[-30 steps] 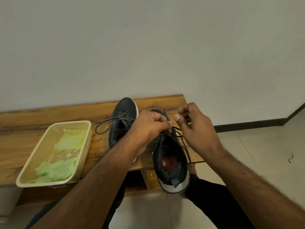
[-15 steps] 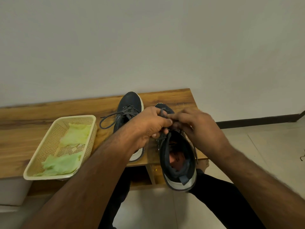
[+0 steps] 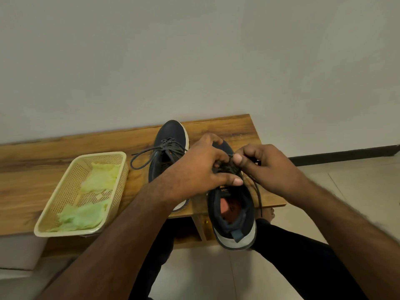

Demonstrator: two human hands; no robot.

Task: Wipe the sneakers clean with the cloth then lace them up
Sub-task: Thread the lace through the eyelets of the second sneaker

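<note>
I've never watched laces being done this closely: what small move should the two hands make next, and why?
Probably draw the lace snug through the eyelet. Both the left hand and right hand pinch it over the near sneaker, and a loose length hangs down its side, so that slack likely needs taking up.

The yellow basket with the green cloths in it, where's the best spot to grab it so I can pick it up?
Probably the basket's rim on its two long sides, one hand on each, coming down from above. It is a wide, open tray with walls flaring outward, so fingers can hook under that lip. The cloths lie loose inside, so keep it level.
</note>
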